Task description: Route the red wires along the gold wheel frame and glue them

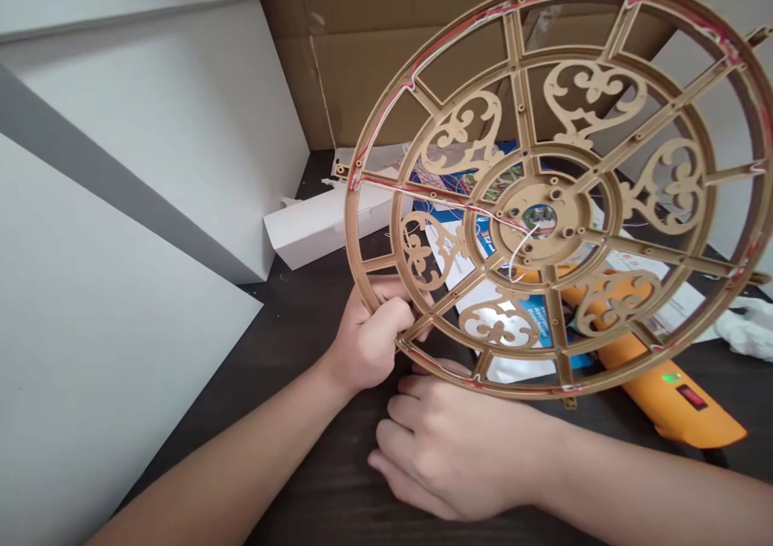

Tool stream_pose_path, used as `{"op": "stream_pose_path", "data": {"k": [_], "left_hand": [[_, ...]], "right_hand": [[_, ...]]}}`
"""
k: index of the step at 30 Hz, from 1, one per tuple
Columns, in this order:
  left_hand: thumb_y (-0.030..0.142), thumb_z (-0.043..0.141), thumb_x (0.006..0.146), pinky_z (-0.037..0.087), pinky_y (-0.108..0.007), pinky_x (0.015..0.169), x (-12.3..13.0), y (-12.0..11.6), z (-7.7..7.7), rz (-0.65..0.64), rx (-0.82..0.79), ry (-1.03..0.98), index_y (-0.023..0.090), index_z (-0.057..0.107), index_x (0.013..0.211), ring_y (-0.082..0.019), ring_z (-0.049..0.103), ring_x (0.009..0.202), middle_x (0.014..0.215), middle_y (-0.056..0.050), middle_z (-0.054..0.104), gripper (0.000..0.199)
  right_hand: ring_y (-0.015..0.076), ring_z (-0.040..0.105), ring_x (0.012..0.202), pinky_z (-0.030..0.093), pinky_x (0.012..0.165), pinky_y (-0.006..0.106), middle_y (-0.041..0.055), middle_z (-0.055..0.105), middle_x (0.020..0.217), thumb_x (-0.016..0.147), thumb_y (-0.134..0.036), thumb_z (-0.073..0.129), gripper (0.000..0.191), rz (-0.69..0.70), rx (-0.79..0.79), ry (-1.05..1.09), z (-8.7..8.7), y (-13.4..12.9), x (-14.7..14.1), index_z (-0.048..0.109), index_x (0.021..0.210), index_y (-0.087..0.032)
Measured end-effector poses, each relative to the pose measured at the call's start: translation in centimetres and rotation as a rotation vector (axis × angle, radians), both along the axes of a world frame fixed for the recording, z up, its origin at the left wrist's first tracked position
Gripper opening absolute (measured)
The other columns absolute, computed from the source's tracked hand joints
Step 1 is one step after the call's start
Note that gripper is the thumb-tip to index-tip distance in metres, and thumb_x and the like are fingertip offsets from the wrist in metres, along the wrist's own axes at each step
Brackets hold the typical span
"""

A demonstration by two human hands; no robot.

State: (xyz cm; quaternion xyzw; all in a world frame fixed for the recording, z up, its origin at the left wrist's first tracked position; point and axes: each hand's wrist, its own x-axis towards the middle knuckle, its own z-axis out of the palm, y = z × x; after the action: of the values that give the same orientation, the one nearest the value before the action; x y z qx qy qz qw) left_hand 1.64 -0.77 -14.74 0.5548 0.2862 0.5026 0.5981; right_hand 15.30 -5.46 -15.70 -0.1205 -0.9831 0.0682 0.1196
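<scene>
Your two bare arms are stretching in, from 8 o'clock and 4 o'clock of your view, over a dark table. Your left hand is gripping a big golden wheel at the wheel's 8 o'clock, with your thumb lying on the near side and your fingers going behind the rim. Your right hand is curling its fingers just under the rim at 7 o'clock. One finger is showing behind the rim, but I cannot tell if this hand is holding on or only touching.

Up off the table, the wheel is filling your view from 12 o'clock to 4 o'clock and leaning a bit. Curly heart shapes are sitting between its spokes (they are looking like fancy gates). Red and white wires are running around the rim and along the 9 o'clock spoke to the middle.

Past the wheel's 5 o'clock, an orange tool is lying with a green light glowing. At its 4 o'clock, something white and crumpled is resting. A white box is lying at 9 o'clock, and a blue-and-white brochure is peeking through the gaps. Brown cardboard is standing behind.
</scene>
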Motion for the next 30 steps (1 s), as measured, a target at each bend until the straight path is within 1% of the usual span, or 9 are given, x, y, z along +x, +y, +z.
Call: {"op": "stream_pose_path", "data": {"k": [6,11,18,30], "left_hand": [[0.011,0.045,0.072,0.032,-0.028,0.052,-0.17,0.12,-0.49,-0.015,0.026,-0.002,0.019,0.052,0.056,-0.012,0.042,0.054,0.056,0.000,0.050,0.019],[0.009,0.045,0.073,0.033,-0.028,0.053,-0.35,0.25,-0.38,-0.014,0.051,0.004,0.019,0.052,0.056,-0.012,0.043,0.055,0.056,0.001,0.051,0.020],[0.010,0.046,0.074,0.035,-0.028,0.055,-0.62,0.43,-0.33,-0.008,0.070,0.073,0.018,0.051,0.056,-0.013,0.044,0.056,0.058,-0.001,0.051,0.020],[0.014,0.047,0.074,0.030,-0.026,0.051,-0.52,0.51,-0.15,-0.024,0.041,0.109,0.017,0.046,0.052,-0.011,0.039,0.053,0.055,0.000,0.047,0.021]], "right_hand": [[0.0182,0.052,0.049,0.038,0.057,0.035,0.0019,0.062,0.059,0.103,-0.028,0.046,0.037,0.003,-0.016,0.016,0.13,-0.12,0.00,0.066,0.074,-0.017],[0.0181,0.052,0.050,0.037,0.058,0.035,0.0022,0.062,0.059,0.103,-0.028,0.044,0.038,-0.001,-0.012,0.000,0.33,-0.12,-0.17,0.065,0.074,-0.017],[0.0175,0.053,0.050,0.036,0.058,0.035,0.0032,0.063,0.060,0.103,-0.029,0.045,0.037,0.012,-0.039,-0.022,0.45,-0.04,-0.13,0.065,0.074,-0.016],[0.0185,0.052,0.051,0.038,0.059,0.035,0.0022,0.063,0.060,0.102,-0.028,0.047,0.035,-0.004,-0.036,0.021,0.20,-0.12,-0.04,0.065,0.074,-0.018]]}}
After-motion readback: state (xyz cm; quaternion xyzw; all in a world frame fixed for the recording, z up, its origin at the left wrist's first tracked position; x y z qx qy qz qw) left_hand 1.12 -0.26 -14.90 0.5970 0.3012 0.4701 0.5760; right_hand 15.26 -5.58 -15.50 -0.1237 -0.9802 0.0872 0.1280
